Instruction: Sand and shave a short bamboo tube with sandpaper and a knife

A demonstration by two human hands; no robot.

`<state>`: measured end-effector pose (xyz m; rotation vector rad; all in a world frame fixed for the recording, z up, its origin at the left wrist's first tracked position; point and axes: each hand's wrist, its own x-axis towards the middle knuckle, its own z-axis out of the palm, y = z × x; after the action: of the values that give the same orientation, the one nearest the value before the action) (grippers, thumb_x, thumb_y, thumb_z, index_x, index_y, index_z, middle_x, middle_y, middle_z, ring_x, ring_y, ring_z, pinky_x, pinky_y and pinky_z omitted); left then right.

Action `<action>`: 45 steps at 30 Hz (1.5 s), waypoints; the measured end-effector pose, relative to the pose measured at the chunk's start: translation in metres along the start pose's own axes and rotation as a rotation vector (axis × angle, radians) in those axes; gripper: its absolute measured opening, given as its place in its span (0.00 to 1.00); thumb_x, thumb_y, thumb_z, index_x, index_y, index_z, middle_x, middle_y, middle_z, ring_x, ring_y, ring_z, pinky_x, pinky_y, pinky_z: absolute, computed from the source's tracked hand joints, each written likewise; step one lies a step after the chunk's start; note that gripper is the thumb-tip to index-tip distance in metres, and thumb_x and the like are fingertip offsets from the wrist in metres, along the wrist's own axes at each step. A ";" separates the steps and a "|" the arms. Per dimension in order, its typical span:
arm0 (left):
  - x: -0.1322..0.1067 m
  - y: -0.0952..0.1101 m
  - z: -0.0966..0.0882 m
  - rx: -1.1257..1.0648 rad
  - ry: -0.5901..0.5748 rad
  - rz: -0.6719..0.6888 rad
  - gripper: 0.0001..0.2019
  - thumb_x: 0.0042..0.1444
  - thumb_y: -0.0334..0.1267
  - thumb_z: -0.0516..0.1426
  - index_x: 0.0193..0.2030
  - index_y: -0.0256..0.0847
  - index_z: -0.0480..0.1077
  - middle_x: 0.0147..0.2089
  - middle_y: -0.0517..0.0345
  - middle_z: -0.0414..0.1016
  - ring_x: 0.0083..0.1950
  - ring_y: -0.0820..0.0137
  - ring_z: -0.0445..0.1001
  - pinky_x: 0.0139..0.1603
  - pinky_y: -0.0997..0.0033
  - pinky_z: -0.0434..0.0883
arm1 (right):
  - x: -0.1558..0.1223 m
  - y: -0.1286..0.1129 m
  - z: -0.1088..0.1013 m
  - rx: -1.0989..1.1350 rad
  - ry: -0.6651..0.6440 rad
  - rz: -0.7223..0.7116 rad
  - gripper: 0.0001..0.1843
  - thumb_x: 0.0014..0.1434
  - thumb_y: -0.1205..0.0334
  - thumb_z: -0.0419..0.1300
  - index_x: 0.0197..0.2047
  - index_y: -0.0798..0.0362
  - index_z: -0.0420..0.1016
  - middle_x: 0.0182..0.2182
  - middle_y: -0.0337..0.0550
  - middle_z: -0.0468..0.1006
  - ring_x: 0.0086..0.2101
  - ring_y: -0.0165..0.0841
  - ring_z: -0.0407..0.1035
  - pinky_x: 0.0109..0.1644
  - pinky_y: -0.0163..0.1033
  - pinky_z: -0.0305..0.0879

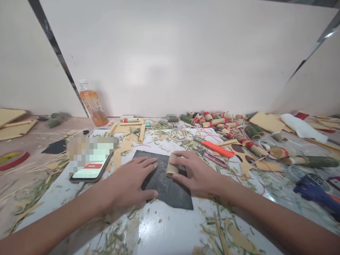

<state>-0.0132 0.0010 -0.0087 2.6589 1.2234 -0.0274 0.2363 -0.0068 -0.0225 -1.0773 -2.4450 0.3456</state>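
Note:
A dark, rough-looking sheet, perhaps sandpaper [164, 187], lies on the white table covering in front of me. My left hand [136, 177] rests flat on its left side, fingers stretched out. Between the thumb and fingers of my right hand [192, 170] is a short, pale piece of bamboo tube [172, 165], at the right part of the sheet. Just beyond my right hand lie an orange-handled cutter [217, 149] and a pinkish-purple tool [215, 158] whose kind I cannot make out.
At left are a phone [92, 163], a drink bottle [93, 104] and red tape [16, 161]. Several bamboo pieces with red bands [217, 120] pile up at the back right. A blue glue gun [316, 191] lies right. Green shavings [114, 233] and yellow board scraps [120, 152] litter the table.

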 end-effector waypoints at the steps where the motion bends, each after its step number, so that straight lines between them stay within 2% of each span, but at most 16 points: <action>1: 0.000 0.000 0.000 0.004 -0.003 0.000 0.38 0.55 0.63 0.50 0.67 0.41 0.57 0.70 0.52 0.53 0.70 0.52 0.52 0.65 0.53 0.57 | 0.001 0.002 0.000 -0.006 -0.003 0.021 0.18 0.60 0.54 0.58 0.52 0.51 0.72 0.57 0.56 0.66 0.55 0.48 0.62 0.56 0.55 0.60; 3: 0.001 0.001 -0.001 0.012 -0.011 0.007 0.38 0.55 0.63 0.50 0.67 0.41 0.58 0.70 0.51 0.54 0.69 0.52 0.52 0.65 0.53 0.57 | 0.003 0.004 0.000 0.006 -0.034 0.042 0.20 0.61 0.55 0.57 0.56 0.49 0.69 0.58 0.56 0.62 0.54 0.46 0.63 0.55 0.53 0.63; 5: 0.001 0.001 -0.002 0.013 -0.012 0.016 0.39 0.55 0.64 0.50 0.67 0.42 0.58 0.70 0.51 0.55 0.69 0.52 0.53 0.65 0.53 0.58 | 0.005 0.004 0.000 0.030 -0.045 0.056 0.21 0.61 0.57 0.58 0.58 0.48 0.67 0.56 0.55 0.64 0.51 0.43 0.65 0.53 0.50 0.64; 9: 0.000 0.000 -0.002 0.002 -0.004 0.011 0.39 0.55 0.64 0.50 0.67 0.41 0.57 0.69 0.51 0.57 0.68 0.52 0.54 0.65 0.54 0.58 | 0.002 -0.005 -0.002 0.073 -0.003 0.055 0.18 0.57 0.58 0.63 0.50 0.50 0.70 0.47 0.50 0.71 0.47 0.41 0.66 0.52 0.49 0.64; 13: -0.001 0.000 -0.001 0.007 -0.008 0.022 0.38 0.56 0.64 0.50 0.67 0.42 0.58 0.70 0.51 0.54 0.69 0.52 0.52 0.65 0.53 0.57 | -0.002 -0.008 -0.002 0.086 -0.075 -0.026 0.15 0.57 0.56 0.63 0.48 0.49 0.73 0.50 0.51 0.69 0.49 0.42 0.65 0.53 0.49 0.64; 16: -0.002 0.000 0.001 0.013 0.002 0.017 0.38 0.56 0.64 0.49 0.67 0.41 0.57 0.70 0.50 0.54 0.69 0.52 0.52 0.66 0.52 0.56 | -0.002 -0.006 -0.001 0.008 0.038 0.053 0.13 0.58 0.56 0.61 0.46 0.51 0.75 0.48 0.53 0.70 0.47 0.44 0.66 0.53 0.54 0.63; 20: -0.003 0.001 0.001 0.024 -0.003 0.037 0.38 0.56 0.63 0.50 0.68 0.42 0.56 0.70 0.51 0.54 0.69 0.52 0.52 0.66 0.52 0.55 | 0.000 -0.002 -0.002 0.062 -0.098 -0.059 0.18 0.57 0.51 0.62 0.50 0.45 0.76 0.53 0.50 0.69 0.51 0.44 0.65 0.54 0.51 0.64; 23: -0.003 0.003 0.000 0.031 0.003 0.028 0.38 0.57 0.63 0.49 0.67 0.41 0.57 0.70 0.51 0.55 0.69 0.52 0.53 0.66 0.52 0.55 | 0.006 0.010 -0.003 -0.072 0.059 0.030 0.14 0.59 0.54 0.61 0.46 0.49 0.78 0.49 0.53 0.72 0.50 0.46 0.66 0.56 0.55 0.61; 27: -0.003 0.005 0.000 0.034 0.003 0.030 0.37 0.57 0.63 0.49 0.66 0.40 0.58 0.69 0.49 0.56 0.68 0.52 0.54 0.65 0.52 0.56 | 0.011 0.023 -0.001 -0.083 0.008 0.062 0.18 0.62 0.55 0.58 0.54 0.48 0.73 0.54 0.55 0.67 0.53 0.46 0.64 0.55 0.53 0.62; 30: -0.002 0.005 0.000 0.042 0.003 0.030 0.38 0.57 0.63 0.49 0.67 0.39 0.58 0.69 0.49 0.56 0.68 0.51 0.54 0.65 0.51 0.57 | 0.009 0.023 0.001 -0.048 -0.003 0.078 0.21 0.63 0.58 0.56 0.59 0.47 0.67 0.56 0.55 0.65 0.55 0.45 0.63 0.55 0.53 0.62; 34: -0.002 0.005 0.000 0.047 0.001 0.020 0.38 0.56 0.63 0.50 0.66 0.39 0.58 0.69 0.49 0.56 0.68 0.51 0.54 0.65 0.51 0.57 | 0.002 0.010 0.000 0.019 0.048 0.098 0.21 0.58 0.56 0.61 0.55 0.51 0.69 0.50 0.53 0.71 0.51 0.44 0.66 0.54 0.52 0.63; 36: -0.002 0.005 0.000 0.050 -0.001 0.017 0.38 0.56 0.63 0.50 0.66 0.39 0.58 0.69 0.50 0.56 0.68 0.51 0.54 0.65 0.50 0.57 | -0.002 0.001 -0.001 0.052 -0.006 0.051 0.19 0.59 0.55 0.60 0.53 0.50 0.71 0.53 0.53 0.69 0.53 0.44 0.64 0.57 0.52 0.62; 38: -0.002 0.005 0.000 0.053 0.002 0.025 0.37 0.56 0.62 0.50 0.66 0.39 0.59 0.69 0.50 0.56 0.68 0.51 0.54 0.66 0.50 0.56 | -0.005 -0.006 -0.003 0.081 -0.136 -0.044 0.21 0.58 0.55 0.61 0.54 0.48 0.71 0.55 0.52 0.66 0.56 0.45 0.60 0.57 0.52 0.61; 39: -0.002 0.005 0.000 0.053 0.009 0.029 0.37 0.56 0.62 0.50 0.66 0.40 0.59 0.69 0.50 0.56 0.68 0.51 0.54 0.66 0.50 0.56 | -0.006 -0.008 -0.003 0.068 -0.146 -0.066 0.22 0.58 0.54 0.60 0.55 0.47 0.71 0.55 0.52 0.66 0.55 0.45 0.60 0.58 0.53 0.60; 43: -0.002 0.005 0.003 0.053 0.041 0.023 0.37 0.56 0.62 0.50 0.66 0.39 0.60 0.68 0.49 0.59 0.67 0.51 0.56 0.64 0.50 0.58 | -0.004 -0.009 -0.003 -0.049 -0.051 0.036 0.19 0.62 0.57 0.56 0.55 0.50 0.71 0.56 0.57 0.65 0.57 0.49 0.57 0.59 0.59 0.56; 45: -0.002 0.004 0.003 0.054 0.038 0.032 0.37 0.56 0.62 0.50 0.66 0.39 0.59 0.68 0.50 0.59 0.67 0.51 0.56 0.64 0.51 0.58 | -0.002 -0.009 -0.002 -0.015 -0.154 -0.048 0.21 0.61 0.55 0.58 0.57 0.47 0.69 0.57 0.54 0.64 0.57 0.48 0.57 0.58 0.56 0.57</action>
<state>-0.0110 -0.0040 -0.0110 2.7367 1.2081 -0.0045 0.2331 -0.0143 -0.0179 -1.0305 -2.6077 0.4090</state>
